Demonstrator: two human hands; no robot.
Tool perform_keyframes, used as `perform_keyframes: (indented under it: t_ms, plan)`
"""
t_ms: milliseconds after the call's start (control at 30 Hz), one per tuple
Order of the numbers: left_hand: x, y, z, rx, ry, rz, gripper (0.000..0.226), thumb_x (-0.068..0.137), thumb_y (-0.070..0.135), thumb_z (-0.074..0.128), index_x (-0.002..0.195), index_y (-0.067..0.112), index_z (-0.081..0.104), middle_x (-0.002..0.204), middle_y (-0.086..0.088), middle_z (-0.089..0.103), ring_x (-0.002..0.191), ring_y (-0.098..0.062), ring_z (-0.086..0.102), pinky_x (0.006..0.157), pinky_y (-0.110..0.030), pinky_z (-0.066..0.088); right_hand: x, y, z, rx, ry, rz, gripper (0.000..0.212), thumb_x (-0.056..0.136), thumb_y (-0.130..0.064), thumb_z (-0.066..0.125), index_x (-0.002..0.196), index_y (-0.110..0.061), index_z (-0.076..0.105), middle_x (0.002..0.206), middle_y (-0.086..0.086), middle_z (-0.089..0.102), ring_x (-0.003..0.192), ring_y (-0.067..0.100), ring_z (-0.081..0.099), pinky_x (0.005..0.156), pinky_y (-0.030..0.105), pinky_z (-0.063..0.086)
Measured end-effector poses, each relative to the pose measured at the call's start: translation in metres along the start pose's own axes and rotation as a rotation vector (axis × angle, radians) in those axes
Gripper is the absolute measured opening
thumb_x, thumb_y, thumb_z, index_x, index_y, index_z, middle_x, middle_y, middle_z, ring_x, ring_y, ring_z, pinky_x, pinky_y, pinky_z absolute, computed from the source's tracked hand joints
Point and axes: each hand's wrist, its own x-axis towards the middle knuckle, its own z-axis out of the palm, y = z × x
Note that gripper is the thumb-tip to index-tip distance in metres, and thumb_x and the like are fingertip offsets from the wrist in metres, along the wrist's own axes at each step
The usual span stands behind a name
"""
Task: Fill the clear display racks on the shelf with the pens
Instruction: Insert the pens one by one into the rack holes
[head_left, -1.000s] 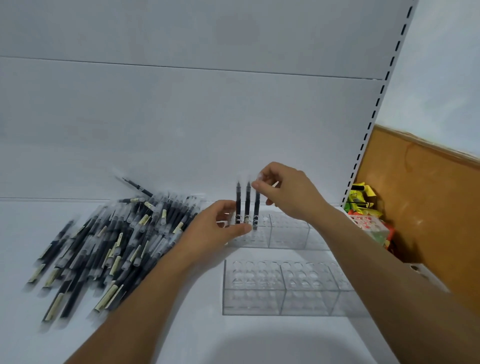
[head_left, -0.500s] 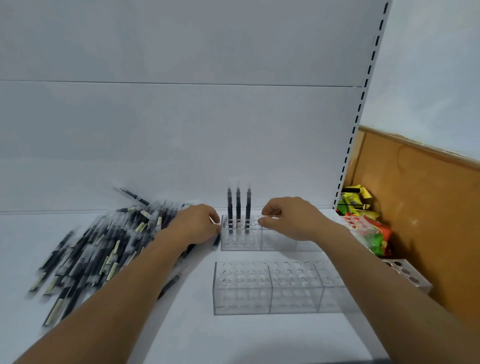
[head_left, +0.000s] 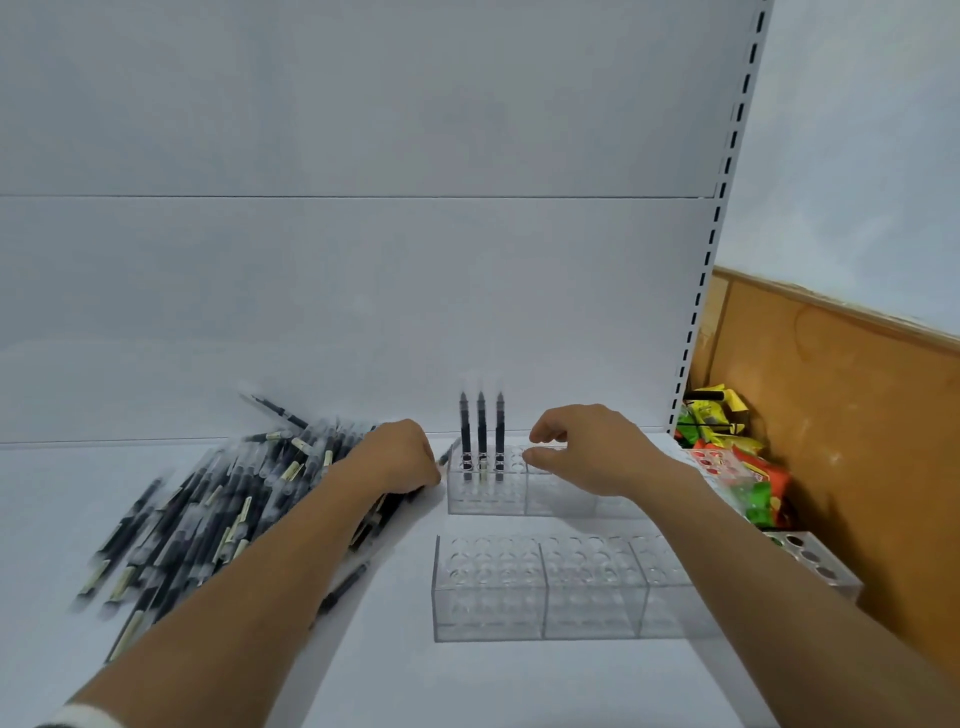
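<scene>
Three black pens (head_left: 481, 431) stand upright in the left end of the far clear rack (head_left: 488, 496). A second clear rack (head_left: 519, 603) sits nearer to me with no pens in it. A heap of black pens (head_left: 208, 509) lies to the left on the white shelf. My left hand (head_left: 395, 460) rests knuckles-up on the heap's right edge, fingers curled, and a pen tip pokes out beside it towards the far rack. My right hand (head_left: 587, 449) hovers over the far rack's middle, thumb and forefinger apart with nothing between them.
One loose pen (head_left: 343, 587) lies by my left forearm. Bright snack packets (head_left: 748, 478) and another holed rack (head_left: 810, 561) sit at the right, against a brown wooden board (head_left: 857, 441). A perforated shelf upright (head_left: 711, 260) rises behind them.
My right hand let go of the third pen and dropped onto the rack's middle. My left hand left the rack's front and went left onto the pen heap.
</scene>
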Motion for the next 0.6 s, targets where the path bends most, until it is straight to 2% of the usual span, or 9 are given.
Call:
perform_keyframes:
  t_ms: [67, 167, 233, 333, 433, 500, 600]
  plan:
    - [-0.004, -0.01, -0.004, -0.111, 0.05, 0.007, 0.014, 0.082, 0.019, 0.066, 0.085, 0.008, 0.075, 0.086, -0.01, 0.074, 0.069, -0.018, 0.063, 0.062, -0.026, 0.048, -0.006, -0.009, -0.005, -0.061, 0.051, -0.027, 0.031, 0.093, -0.048, 0.057, 0.116, -0.029, 0.064, 0.12, -0.012, 0.064, 0.11, 0.01, 0.058, 0.09, 0.028, 0.046]
    - [-0.011, -0.025, -0.013, -0.318, 0.138, 0.01, 0.008, 0.084, 0.027, 0.068, 0.08, 0.021, 0.07, 0.074, 0.006, 0.07, 0.058, -0.008, 0.057, 0.052, -0.018, 0.041, -0.017, -0.037, -0.01, -0.046, 0.133, -0.108, 0.026, 0.093, -0.046, 0.057, 0.112, -0.032, 0.066, 0.115, -0.015, 0.065, 0.106, 0.008, 0.059, 0.087, 0.029, 0.047]
    - [-0.019, -0.035, -0.021, -0.428, 0.195, 0.01, 0.01, 0.083, 0.032, 0.067, 0.08, 0.023, 0.07, 0.068, 0.009, 0.066, 0.055, -0.008, 0.054, 0.051, -0.02, 0.042, -0.027, -0.066, -0.011, -0.016, 0.132, -0.209, 0.022, 0.093, -0.044, 0.058, 0.111, -0.034, 0.067, 0.111, -0.015, 0.066, 0.101, 0.008, 0.06, 0.083, 0.028, 0.046]
    - [-0.037, -0.046, -0.031, -0.51, 0.222, 0.018, 0.009, 0.081, 0.03, 0.067, 0.079, 0.022, 0.069, 0.069, 0.002, 0.067, 0.057, -0.01, 0.055, 0.054, -0.027, 0.046, -0.045, -0.115, 0.0, -0.022, 0.054, -0.429, 0.018, 0.094, -0.037, 0.058, 0.107, -0.034, 0.069, 0.108, -0.012, 0.067, 0.094, 0.011, 0.062, 0.081, 0.032, 0.049]
    - [-0.057, -0.059, -0.036, -0.555, 0.231, 0.027, 0.012, 0.086, 0.025, 0.065, 0.08, 0.014, 0.066, 0.075, -0.005, 0.07, 0.063, -0.018, 0.059, 0.059, -0.032, 0.049, -0.063, -0.156, 0.032, -0.082, -0.042, -0.64, 0.017, 0.094, -0.024, 0.056, 0.103, -0.023, 0.07, 0.103, -0.001, 0.067, 0.088, 0.022, 0.061, 0.075, 0.037, 0.051]
    - [-0.072, -0.068, -0.038, -0.578, 0.248, 0.019, 0.014, 0.09, 0.023, 0.061, 0.086, 0.01, 0.064, 0.079, -0.006, 0.073, 0.066, -0.023, 0.064, 0.064, -0.038, 0.05, -0.071, -0.173, 0.056, -0.156, -0.11, -0.704, 0.017, 0.093, -0.016, 0.053, 0.102, -0.016, 0.068, 0.102, 0.005, 0.064, 0.086, 0.027, 0.059, 0.074, 0.041, 0.051]
    - [-0.093, -0.08, -0.037, -0.598, 0.301, 0.029, 0.013, 0.092, 0.023, 0.056, 0.091, 0.012, 0.063, 0.066, 0.007, 0.07, 0.061, -0.007, 0.065, 0.064, -0.032, 0.048, -0.075, -0.181, 0.077, -0.157, -0.169, -0.682, 0.018, 0.092, -0.01, 0.05, 0.103, -0.013, 0.063, 0.102, 0.007, 0.057, 0.086, 0.029, 0.055, 0.076, 0.04, 0.049]
